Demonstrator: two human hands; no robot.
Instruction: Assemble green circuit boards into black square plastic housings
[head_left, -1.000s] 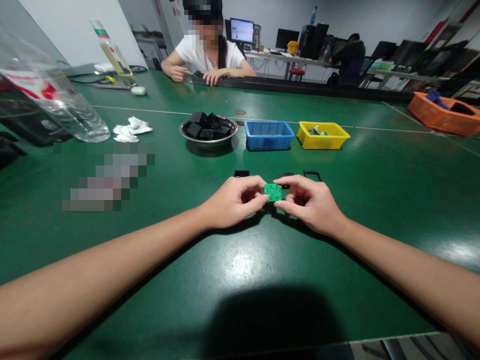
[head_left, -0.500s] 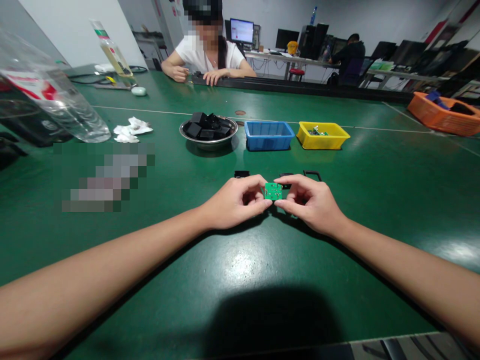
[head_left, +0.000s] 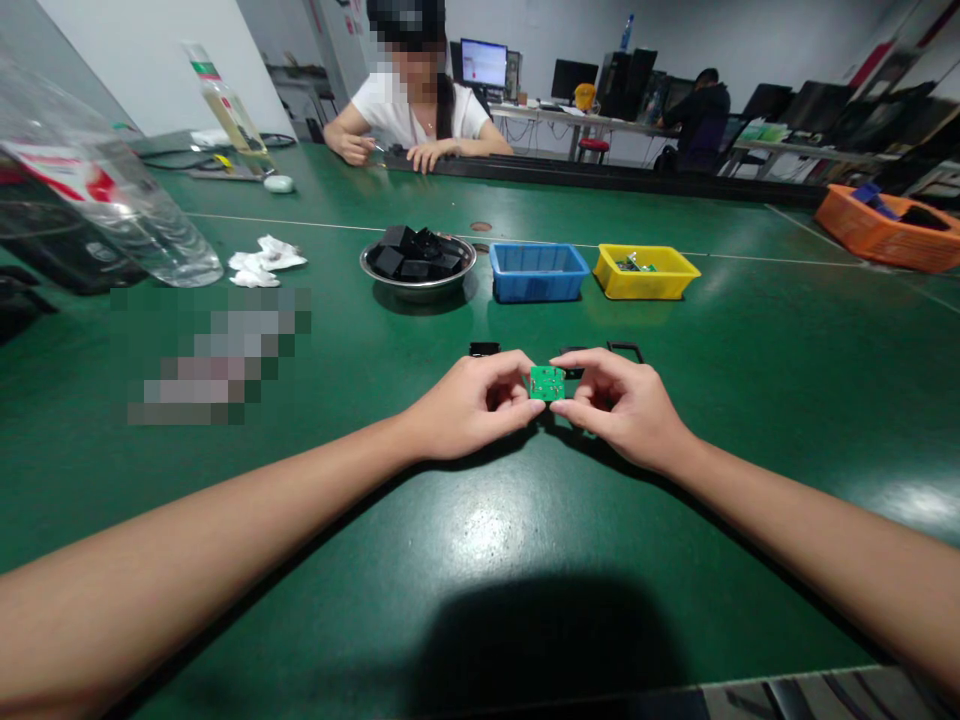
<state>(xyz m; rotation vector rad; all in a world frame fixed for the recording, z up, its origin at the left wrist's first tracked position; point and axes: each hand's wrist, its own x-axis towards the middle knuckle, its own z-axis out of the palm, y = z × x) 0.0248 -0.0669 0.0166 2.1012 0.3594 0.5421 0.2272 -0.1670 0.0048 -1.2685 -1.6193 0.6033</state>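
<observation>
Between the fingertips of both hands is a small green circuit board (head_left: 547,383), its soldered face turned towards me. My left hand (head_left: 476,405) pinches its left edge between thumb and forefinger. At the right edge, my right hand (head_left: 626,405) grips it the same way. Just beyond my left hand lies a small black part (head_left: 484,349). Behind my right hand are a partly hidden black part (head_left: 574,366) and a thin black frame (head_left: 625,350), all on the green table (head_left: 315,530).
Farther back stand a metal bowl (head_left: 418,290) of black plastic cases, a blue bin (head_left: 538,285) and a yellow bin (head_left: 646,285) with small boards. An orange basket (head_left: 885,235) is far right. Bottles and crumpled tissue (head_left: 264,262) are left. A person (head_left: 420,120) sits opposite.
</observation>
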